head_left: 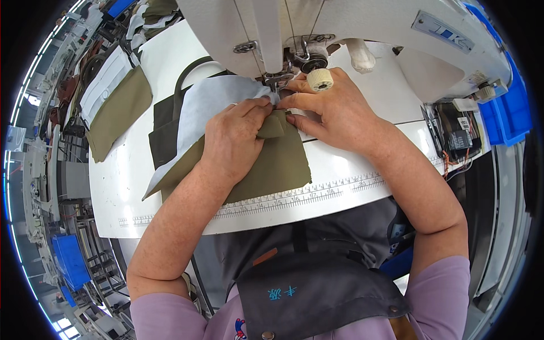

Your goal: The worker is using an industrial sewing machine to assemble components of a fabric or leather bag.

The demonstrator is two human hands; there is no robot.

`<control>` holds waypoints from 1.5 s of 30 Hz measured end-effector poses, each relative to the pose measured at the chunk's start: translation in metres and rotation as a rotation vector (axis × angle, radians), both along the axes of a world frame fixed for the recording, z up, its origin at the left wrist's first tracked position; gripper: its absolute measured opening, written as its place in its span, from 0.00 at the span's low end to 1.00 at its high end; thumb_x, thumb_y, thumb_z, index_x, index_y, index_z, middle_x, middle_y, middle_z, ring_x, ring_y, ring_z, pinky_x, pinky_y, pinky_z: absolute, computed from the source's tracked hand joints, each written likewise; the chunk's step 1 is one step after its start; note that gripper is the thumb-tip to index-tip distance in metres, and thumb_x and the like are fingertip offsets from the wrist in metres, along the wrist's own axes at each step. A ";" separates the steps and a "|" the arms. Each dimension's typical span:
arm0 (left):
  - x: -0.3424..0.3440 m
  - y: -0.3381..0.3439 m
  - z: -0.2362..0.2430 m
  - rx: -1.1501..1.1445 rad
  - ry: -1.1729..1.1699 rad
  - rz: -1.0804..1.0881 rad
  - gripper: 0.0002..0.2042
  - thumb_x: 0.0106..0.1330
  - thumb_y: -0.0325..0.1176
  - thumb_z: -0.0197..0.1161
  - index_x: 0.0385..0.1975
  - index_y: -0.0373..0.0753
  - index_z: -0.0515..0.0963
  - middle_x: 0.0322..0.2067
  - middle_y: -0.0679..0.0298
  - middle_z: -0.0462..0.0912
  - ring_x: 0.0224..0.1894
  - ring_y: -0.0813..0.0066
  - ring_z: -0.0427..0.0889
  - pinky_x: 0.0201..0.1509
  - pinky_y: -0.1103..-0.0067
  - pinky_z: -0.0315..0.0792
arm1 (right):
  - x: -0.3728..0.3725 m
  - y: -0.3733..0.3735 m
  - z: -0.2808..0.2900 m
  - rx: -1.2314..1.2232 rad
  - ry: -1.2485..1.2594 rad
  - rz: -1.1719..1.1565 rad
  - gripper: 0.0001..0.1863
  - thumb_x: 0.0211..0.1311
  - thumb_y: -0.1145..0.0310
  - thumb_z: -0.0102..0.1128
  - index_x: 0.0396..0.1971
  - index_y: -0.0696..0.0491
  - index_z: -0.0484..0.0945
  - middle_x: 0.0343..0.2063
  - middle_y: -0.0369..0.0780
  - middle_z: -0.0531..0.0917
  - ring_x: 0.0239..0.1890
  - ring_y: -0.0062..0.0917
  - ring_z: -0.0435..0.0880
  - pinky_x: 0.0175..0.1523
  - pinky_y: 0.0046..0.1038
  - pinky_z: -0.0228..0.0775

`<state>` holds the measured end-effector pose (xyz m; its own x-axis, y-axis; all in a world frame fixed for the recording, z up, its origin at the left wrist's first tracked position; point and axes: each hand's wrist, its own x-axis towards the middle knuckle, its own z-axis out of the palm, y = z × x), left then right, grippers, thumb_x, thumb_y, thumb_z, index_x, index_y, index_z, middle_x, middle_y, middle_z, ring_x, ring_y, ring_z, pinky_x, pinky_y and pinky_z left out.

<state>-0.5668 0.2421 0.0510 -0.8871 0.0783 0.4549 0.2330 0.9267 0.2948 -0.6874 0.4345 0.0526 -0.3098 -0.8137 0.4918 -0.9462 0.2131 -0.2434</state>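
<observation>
An olive-green fabric piece [277, 167] lies on the white sewing table [119, 175], with a pale grey lining piece [207, 102] over its left part. My left hand [232, 139] presses down on both and pinches a small folded olive tab [272, 127]. My right hand [328, 110] holds the fabric's edge just below the presser foot [276, 81] of the white sewing machine [340, 28]. Both hands' fingertips meet at the needle area.
More olive and white fabric pieces [116, 105] are stacked at the table's left. A printed ruler strip [317, 190] runs along the table's front edge. Blue bins [510, 113] stand at the right, another blue bin [71, 260] is on the floor at the lower left.
</observation>
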 end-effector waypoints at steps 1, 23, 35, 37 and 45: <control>0.000 0.000 -0.001 0.003 0.000 -0.004 0.15 0.51 0.21 0.66 0.41 0.35 0.85 0.45 0.60 0.87 0.44 0.59 0.87 0.49 0.71 0.81 | -0.001 0.000 -0.001 0.005 -0.014 0.004 0.11 0.57 0.61 0.68 0.40 0.43 0.87 0.34 0.33 0.83 0.47 0.30 0.76 0.52 0.35 0.67; -0.009 -0.006 -0.002 0.001 0.020 -0.036 0.18 0.46 0.19 0.64 0.41 0.34 0.85 0.45 0.59 0.87 0.45 0.59 0.86 0.49 0.72 0.81 | 0.004 0.000 0.000 0.002 0.042 -0.050 0.11 0.55 0.62 0.68 0.40 0.44 0.88 0.35 0.33 0.80 0.44 0.30 0.77 0.48 0.34 0.67; -0.022 -0.026 -0.003 -0.045 0.054 -0.132 0.13 0.50 0.25 0.70 0.38 0.34 0.86 0.42 0.60 0.88 0.42 0.62 0.88 0.47 0.73 0.82 | 0.004 -0.007 -0.004 -0.020 0.177 -0.086 0.09 0.56 0.62 0.66 0.37 0.44 0.88 0.33 0.32 0.78 0.42 0.27 0.76 0.46 0.33 0.66; -0.027 -0.027 -0.002 -0.058 0.055 -0.152 0.13 0.51 0.25 0.70 0.38 0.34 0.86 0.42 0.60 0.88 0.42 0.62 0.88 0.47 0.73 0.82 | 0.002 -0.006 -0.006 -0.043 0.192 -0.094 0.10 0.56 0.61 0.66 0.37 0.44 0.88 0.33 0.32 0.78 0.42 0.26 0.76 0.45 0.32 0.65; -0.036 -0.030 0.003 -0.141 0.155 -0.251 0.10 0.56 0.29 0.72 0.38 0.37 0.86 0.39 0.59 0.86 0.38 0.59 0.86 0.42 0.71 0.81 | 0.019 0.043 0.030 -0.128 0.118 -0.222 0.05 0.55 0.67 0.68 0.32 0.49 0.85 0.30 0.35 0.83 0.34 0.31 0.84 0.41 0.33 0.72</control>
<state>-0.6031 0.2126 0.0537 -0.7532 0.3577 0.5521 0.4915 0.8638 0.1107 -0.6687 0.4776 0.0824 -0.4082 -0.6611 0.6295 -0.9031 0.3931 -0.1728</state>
